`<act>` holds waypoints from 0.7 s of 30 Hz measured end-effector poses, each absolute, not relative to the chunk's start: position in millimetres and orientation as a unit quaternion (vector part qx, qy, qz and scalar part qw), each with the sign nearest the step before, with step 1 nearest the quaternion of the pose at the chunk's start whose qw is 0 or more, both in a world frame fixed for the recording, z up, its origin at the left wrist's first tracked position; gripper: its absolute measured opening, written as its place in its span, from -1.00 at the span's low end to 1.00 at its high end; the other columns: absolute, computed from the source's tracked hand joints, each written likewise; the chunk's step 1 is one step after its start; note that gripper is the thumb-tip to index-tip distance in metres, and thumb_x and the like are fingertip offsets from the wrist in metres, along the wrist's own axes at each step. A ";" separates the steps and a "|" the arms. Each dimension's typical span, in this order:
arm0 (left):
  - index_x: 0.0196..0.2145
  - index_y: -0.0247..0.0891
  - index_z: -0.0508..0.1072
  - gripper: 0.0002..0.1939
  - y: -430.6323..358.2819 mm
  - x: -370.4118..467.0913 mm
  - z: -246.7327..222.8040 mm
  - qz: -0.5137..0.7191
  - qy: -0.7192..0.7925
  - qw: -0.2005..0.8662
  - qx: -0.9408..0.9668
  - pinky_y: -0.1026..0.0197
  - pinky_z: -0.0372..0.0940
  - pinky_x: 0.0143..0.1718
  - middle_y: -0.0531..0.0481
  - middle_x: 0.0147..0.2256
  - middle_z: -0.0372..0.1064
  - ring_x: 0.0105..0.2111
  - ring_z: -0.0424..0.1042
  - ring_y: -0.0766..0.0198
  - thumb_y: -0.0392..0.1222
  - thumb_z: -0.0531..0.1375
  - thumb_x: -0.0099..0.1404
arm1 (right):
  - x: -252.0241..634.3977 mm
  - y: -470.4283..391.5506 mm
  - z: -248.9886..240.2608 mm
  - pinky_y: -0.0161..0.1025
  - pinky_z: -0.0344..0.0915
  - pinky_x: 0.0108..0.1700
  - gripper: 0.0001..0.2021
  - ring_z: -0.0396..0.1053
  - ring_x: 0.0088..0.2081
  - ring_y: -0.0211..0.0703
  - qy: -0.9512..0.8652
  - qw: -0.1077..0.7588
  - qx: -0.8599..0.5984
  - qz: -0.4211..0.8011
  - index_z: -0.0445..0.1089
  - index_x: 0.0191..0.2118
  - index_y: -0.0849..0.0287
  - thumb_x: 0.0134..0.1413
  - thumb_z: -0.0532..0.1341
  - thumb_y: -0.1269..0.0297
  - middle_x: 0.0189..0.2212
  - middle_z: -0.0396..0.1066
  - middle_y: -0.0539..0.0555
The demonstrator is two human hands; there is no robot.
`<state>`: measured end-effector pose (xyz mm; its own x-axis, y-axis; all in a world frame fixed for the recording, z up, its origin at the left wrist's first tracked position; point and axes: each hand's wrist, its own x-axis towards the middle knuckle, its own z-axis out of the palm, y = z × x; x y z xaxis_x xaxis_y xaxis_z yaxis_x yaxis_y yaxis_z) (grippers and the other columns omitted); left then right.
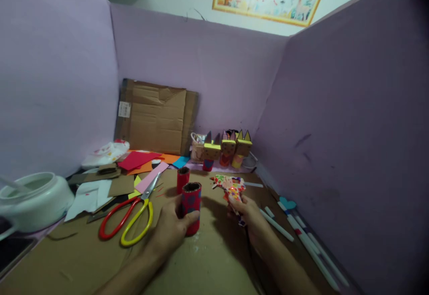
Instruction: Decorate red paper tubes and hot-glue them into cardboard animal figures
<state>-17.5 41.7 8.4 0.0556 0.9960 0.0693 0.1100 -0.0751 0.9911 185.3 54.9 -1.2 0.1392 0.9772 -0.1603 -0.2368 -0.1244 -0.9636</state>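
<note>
One red paper tube (191, 208) is gripped upright on the worktop (208, 263) by the left hand (170, 230), fingers clamped round it. A patterned glue gun (231, 187) at three o'clock is clasped in the right hand (250, 217). Finished eared figures (228, 149) are lined up at twelve o'clock; this tube is wrapped but untopped.

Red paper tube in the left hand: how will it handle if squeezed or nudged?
The red tube looks hollow with an open top, so probably light and crushable under the left hand. Standing upright on the cardboard mat, it may tip easily; on its side, likely rolls.
</note>
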 end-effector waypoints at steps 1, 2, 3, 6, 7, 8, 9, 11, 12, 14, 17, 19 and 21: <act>-0.30 -0.34 0.47 -0.69 41.8 -17.2 9.8 0.478 0.488 0.496 0.535 0.11 0.36 -0.28 -0.11 -0.37 0.51 -0.34 0.47 0.08 -0.16 0.26 -0.04 | 183.2 59.1 -5.8 -0.41 0.34 -0.52 -0.66 0.30 -0.60 -0.35 -0.352 0.545 -0.521 0.555 0.42 -0.48 0.24 -0.36 0.44 0.10 -0.65 0.33 -0.05; -0.31 -0.34 0.47 -0.68 42.2 -17.5 10.8 0.481 0.481 0.518 0.519 0.12 0.36 -0.30 -0.10 -0.38 0.51 -0.36 0.46 0.09 -0.17 0.27 -0.07 | 181.4 62.4 -9.3 -0.42 0.34 -0.52 -0.66 0.31 -0.61 -0.36 -0.345 0.537 -0.526 0.562 0.43 -0.49 0.26 -0.34 0.44 0.10 -0.65 0.35 -0.04; -0.32 -0.34 0.46 -0.68 43.1 -18.4 11.3 0.487 0.475 0.527 0.509 0.13 0.36 -0.30 -0.09 -0.39 0.51 -0.36 0.46 0.11 -0.17 0.28 -0.09 | 179.9 65.0 -11.6 -0.41 0.35 -0.50 -0.67 0.32 -0.60 -0.35 -0.339 0.531 -0.530 0.568 0.44 -0.49 0.27 -0.32 0.43 0.10 -0.64 0.37 -0.01; -0.30 -0.34 0.46 -0.65 46.9 -22.2 9.9 0.504 0.471 0.517 0.507 0.15 0.35 -0.31 -0.06 -0.41 0.49 -0.38 0.44 0.14 -0.19 0.29 -0.10 | 178.5 68.6 -12.4 -0.37 0.39 -0.41 -0.67 0.41 -0.52 -0.28 -0.336 0.516 -0.533 0.581 0.48 -0.46 0.28 -0.29 0.42 0.09 -0.57 0.44 0.05; -0.29 -0.34 0.46 -0.65 48.3 -23.3 8.8 0.508 0.472 0.510 0.509 0.16 0.35 -0.32 -0.05 -0.41 0.49 -0.39 0.43 0.15 -0.19 0.29 -0.10 | 179.0 68.5 -11.5 -0.36 0.39 -0.39 -0.67 0.42 -0.50 -0.27 -0.338 0.512 -0.531 0.584 0.49 -0.45 0.28 -0.31 0.42 0.10 -0.56 0.45 0.06; -0.29 -0.33 0.46 -0.65 49.4 -24.1 7.7 0.510 0.473 0.506 0.510 0.16 0.34 -0.33 -0.04 -0.42 0.48 -0.39 0.43 0.15 -0.19 0.29 -0.10 | 179.8 68.0 -10.6 -0.36 0.38 -0.39 -0.67 0.42 -0.48 -0.25 -0.343 0.507 -0.530 0.587 0.50 -0.44 0.28 -0.33 0.43 0.12 -0.54 0.47 0.06; -0.30 -0.34 0.46 -0.66 50.4 -24.6 6.7 0.509 0.476 0.504 0.510 0.16 0.34 -0.33 -0.04 -0.43 0.48 -0.40 0.42 0.16 -0.19 0.29 -0.10 | 180.8 66.8 -9.8 -0.36 0.37 -0.39 -0.67 0.42 -0.47 -0.25 -0.353 0.502 -0.528 0.587 0.51 -0.42 0.29 -0.34 0.43 0.14 -0.52 0.48 0.06; -0.32 -0.34 0.47 -0.69 51.5 -24.7 5.5 0.505 0.477 0.508 0.510 0.16 0.34 -0.34 -0.04 -0.44 0.48 -0.41 0.42 0.16 -0.19 0.28 -0.09 | 183.2 63.1 -9.1 -0.36 0.33 -0.40 -0.65 0.43 -0.43 -0.21 -0.390 0.492 -0.532 0.568 0.52 -0.36 0.30 -0.34 0.41 0.17 -0.47 0.50 0.07; -0.32 -0.34 0.47 -0.69 51.6 -24.6 5.3 0.503 0.474 0.511 0.511 0.16 0.35 -0.33 -0.04 -0.44 0.48 -0.41 0.43 0.16 -0.19 0.28 -0.09 | 184.5 60.4 -8.8 -0.34 0.32 -0.39 -0.64 0.44 -0.41 -0.17 -0.415 0.486 -0.541 0.547 0.52 -0.33 0.30 -0.32 0.40 0.17 -0.45 0.51 0.08; -0.29 -0.34 0.46 -0.68 50.9 -24.1 5.9 0.505 0.469 0.511 0.513 0.16 0.35 -0.32 -0.05 -0.42 0.48 -0.40 0.43 0.16 -0.20 0.27 -0.07 | 186.9 54.3 -6.8 -0.25 0.32 -0.33 -0.64 0.45 -0.34 -0.06 -0.469 0.478 -0.567 0.479 0.52 -0.29 0.27 -0.28 0.37 0.17 -0.41 0.52 0.09; -0.25 -0.35 0.47 -0.68 46.3 -23.7 8.2 0.506 0.461 0.497 0.533 0.15 0.36 -0.29 -0.08 -0.36 0.50 -0.36 0.44 0.15 -0.20 0.26 -0.02 | 187.9 46.9 4.1 -0.09 0.31 -0.15 -0.64 0.42 -0.18 0.09 -0.533 0.491 -0.606 0.328 0.52 -0.28 0.19 -0.35 0.38 0.23 -0.31 0.52 0.12; -0.27 -0.36 0.48 -0.69 39.8 -23.9 10.6 0.505 0.453 0.471 0.564 0.16 0.36 -0.30 -0.09 -0.35 0.50 -0.36 0.44 0.15 -0.19 0.26 -0.01 | 183.2 46.9 16.3 -0.04 0.28 -0.08 -0.60 0.38 -0.10 0.12 -0.542 0.515 -0.614 0.254 0.51 -0.25 0.15 -0.40 0.39 0.27 -0.22 0.50 0.15; -0.30 -0.35 0.49 -0.71 31.3 -25.0 14.3 0.516 0.446 0.434 0.589 0.18 0.36 -0.33 -0.07 -0.39 0.49 -0.38 0.44 0.16 -0.16 0.27 -0.02 | 172.2 53.1 29.0 -0.04 0.31 -0.13 -0.57 0.41 -0.15 0.07 -0.540 0.526 -0.593 0.283 0.49 -0.20 0.13 -0.37 0.36 0.29 -0.19 0.49 0.16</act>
<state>-25.0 31.3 14.3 0.0700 0.9729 0.2202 0.0779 -0.2254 0.9711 172.2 53.1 29.0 0.2576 0.9379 0.2323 0.3418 0.1364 -0.9298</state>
